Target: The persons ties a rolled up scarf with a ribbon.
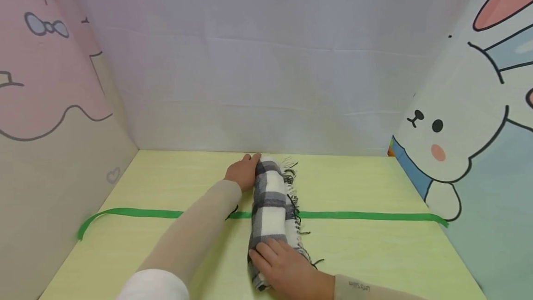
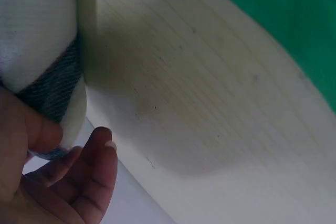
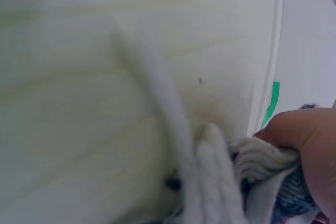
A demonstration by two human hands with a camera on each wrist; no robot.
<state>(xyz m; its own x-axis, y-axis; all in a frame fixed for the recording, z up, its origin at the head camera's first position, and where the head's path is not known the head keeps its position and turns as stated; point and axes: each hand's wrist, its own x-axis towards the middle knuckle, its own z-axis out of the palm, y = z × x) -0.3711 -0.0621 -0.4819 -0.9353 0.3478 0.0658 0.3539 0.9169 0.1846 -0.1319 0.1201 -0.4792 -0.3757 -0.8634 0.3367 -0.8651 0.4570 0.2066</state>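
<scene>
A black-and-white checked scarf (image 1: 272, 198) lies rolled into a long bundle, running from near the back wall toward the front. Dark and white fringe (image 1: 295, 207) sticks out along its right side. At the far end, my left hand (image 1: 243, 172) grips the roll from the left; the left wrist view has its thumb on the cloth (image 2: 50, 85) and the fingers curled round the end. My right hand (image 1: 289, 265) holds the near end, fingers laid over the top. Up close, the right wrist view has white twisted tassels (image 3: 215, 177) beside the thumb (image 3: 294, 127).
A green tape strip (image 1: 366, 215) crosses the pale yellow table (image 1: 354, 258) from side to side, passing under the scarf. A white sheet wall (image 1: 266, 73) stands behind, with cartoon-printed panels on the left and right, including a rabbit (image 1: 449, 119).
</scene>
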